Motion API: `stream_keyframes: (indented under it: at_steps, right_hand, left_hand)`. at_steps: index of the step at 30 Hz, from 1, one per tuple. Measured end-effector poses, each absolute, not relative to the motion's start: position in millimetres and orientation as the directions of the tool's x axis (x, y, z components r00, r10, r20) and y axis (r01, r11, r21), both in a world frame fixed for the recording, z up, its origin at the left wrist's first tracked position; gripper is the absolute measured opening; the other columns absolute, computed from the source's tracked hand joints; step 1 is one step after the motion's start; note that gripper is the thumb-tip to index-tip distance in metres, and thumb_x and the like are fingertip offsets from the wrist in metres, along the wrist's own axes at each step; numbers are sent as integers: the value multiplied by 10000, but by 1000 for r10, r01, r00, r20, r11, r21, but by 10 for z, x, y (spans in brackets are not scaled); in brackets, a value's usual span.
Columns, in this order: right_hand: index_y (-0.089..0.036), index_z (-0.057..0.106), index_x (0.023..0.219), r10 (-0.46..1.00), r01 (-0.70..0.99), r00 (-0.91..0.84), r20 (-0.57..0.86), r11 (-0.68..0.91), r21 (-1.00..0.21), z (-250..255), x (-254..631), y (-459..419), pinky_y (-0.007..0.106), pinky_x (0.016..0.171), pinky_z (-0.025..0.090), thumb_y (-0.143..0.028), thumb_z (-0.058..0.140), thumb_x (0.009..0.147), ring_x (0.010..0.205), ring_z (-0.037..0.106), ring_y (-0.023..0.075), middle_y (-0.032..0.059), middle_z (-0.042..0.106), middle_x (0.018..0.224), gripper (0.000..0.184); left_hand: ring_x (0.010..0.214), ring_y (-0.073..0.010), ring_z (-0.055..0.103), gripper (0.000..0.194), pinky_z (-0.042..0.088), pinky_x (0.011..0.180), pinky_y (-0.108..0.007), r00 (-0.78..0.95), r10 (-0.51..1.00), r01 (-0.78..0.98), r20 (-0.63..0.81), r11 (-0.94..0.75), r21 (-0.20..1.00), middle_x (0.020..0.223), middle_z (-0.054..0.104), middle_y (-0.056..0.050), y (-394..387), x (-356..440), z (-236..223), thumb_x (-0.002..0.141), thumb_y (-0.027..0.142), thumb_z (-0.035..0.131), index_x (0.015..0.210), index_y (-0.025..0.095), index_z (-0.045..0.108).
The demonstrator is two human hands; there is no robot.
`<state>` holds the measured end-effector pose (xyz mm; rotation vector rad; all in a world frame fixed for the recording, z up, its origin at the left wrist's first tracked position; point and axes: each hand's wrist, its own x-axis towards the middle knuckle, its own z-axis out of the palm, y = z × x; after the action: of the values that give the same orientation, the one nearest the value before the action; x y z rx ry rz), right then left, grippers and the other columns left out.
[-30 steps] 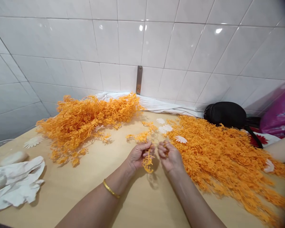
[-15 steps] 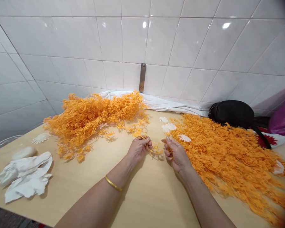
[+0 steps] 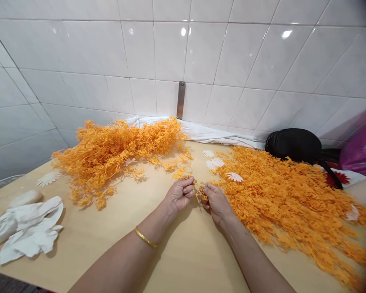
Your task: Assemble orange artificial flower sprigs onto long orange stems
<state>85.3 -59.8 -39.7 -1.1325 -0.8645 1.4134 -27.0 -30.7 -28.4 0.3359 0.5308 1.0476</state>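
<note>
In front of me my left hand (image 3: 179,194) and my right hand (image 3: 217,202) pinch a short orange sprig of plastic or paper (image 3: 200,193) between them, fingertips almost touching. A gold bangle (image 3: 145,237) circles my left wrist. A tangled orange heap of the same sprigs (image 3: 112,156) lies to the left, and a wider spread (image 3: 283,195) runs beside my right hand. Several white daisy-shaped cutouts (image 3: 214,163) lie just beyond my hands on the light wooden table (image 3: 183,260).
Crumpled white cloth (image 3: 27,230) and a pale lump (image 3: 26,198) lie at the left. White fabric (image 3: 201,133) edges the tiled wall (image 3: 201,53). A black bag (image 3: 293,145) and pink plastic bag (image 3: 361,148) sit back right. Another person's forearm (image 3: 364,191) enters at right.
My hands have come closer together, and the sprig that hung from my left hand now stretches between both hands. The view has shifted slightly.
</note>
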Motion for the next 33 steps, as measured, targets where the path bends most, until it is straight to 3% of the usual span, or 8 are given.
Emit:
stream_keyframes:
  at_steps: [5,9,13,18,23,27,31,33]
  right_hand:
    - [-195,372,589,948,-458,194,-254,-142,-877,-368,883,-501,148,301,175,-327,615,615,329,298,29,-90,352,443,277]
    - [-199,336,591,918,-477,299,-261,-93,-874,-305,1037,-445,145,302,189,-308,570,655,328,311,25,-86,372,475,266]
    - [-194,417,653,938,-452,254,-235,-100,-886,-222,1023,-516,150,314,226,-339,605,639,361,370,26,-53,495,592,237]
    - [-182,405,595,953,-369,222,-206,-114,-922,-191,993,-592,151,318,204,-418,643,604,364,358,30,-59,461,529,335]
    - [-212,526,788,993,-133,93,-75,-63,-989,-241,1020,-634,167,348,181,-412,657,603,371,316,43,-77,421,504,303]
    - [-216,581,1002,986,305,-35,162,166,-938,-267,1005,-658,221,449,292,-378,633,644,450,363,84,-61,422,502,397]
    - [-209,619,733,946,566,-172,274,323,-759,-313,976,-640,253,538,321,-321,530,733,541,438,123,-19,491,552,143]
    - [-198,541,592,921,651,-166,352,370,-663,-342,966,-618,260,551,312,-293,467,771,569,446,135,2,501,579,216]
  left_hand:
    - [307,32,146,174,150,294,-103,472,827,-657,-306,561,503,523,458,27,-355,-278,-252,756,27,455,594,91,443]
    - [312,41,160,120,129,294,-99,545,787,-546,-289,595,590,554,492,8,-418,-291,-254,712,49,514,604,77,468]
    - [307,30,190,132,132,295,-110,426,854,-586,-300,512,628,520,467,23,-354,-330,-273,713,82,511,586,81,472]
    - [307,24,190,136,131,296,-115,302,916,-703,-263,400,588,541,490,18,-210,-430,-284,694,107,543,589,101,458]
    - [304,21,182,126,140,296,-116,279,927,-765,-249,372,527,534,487,25,-164,-471,-293,708,96,530,613,109,448]
    - [297,18,180,136,133,287,-118,262,926,-790,-270,367,490,519,479,23,-156,-480,-285,749,82,476,620,111,443]
    - [287,18,177,180,119,282,-119,283,915,-783,-287,393,482,501,474,25,-172,-469,-267,784,86,430,606,109,432]
    - [279,18,164,203,115,279,-121,306,905,-767,-296,419,487,474,459,34,-189,-453,-260,794,83,414,593,109,423]
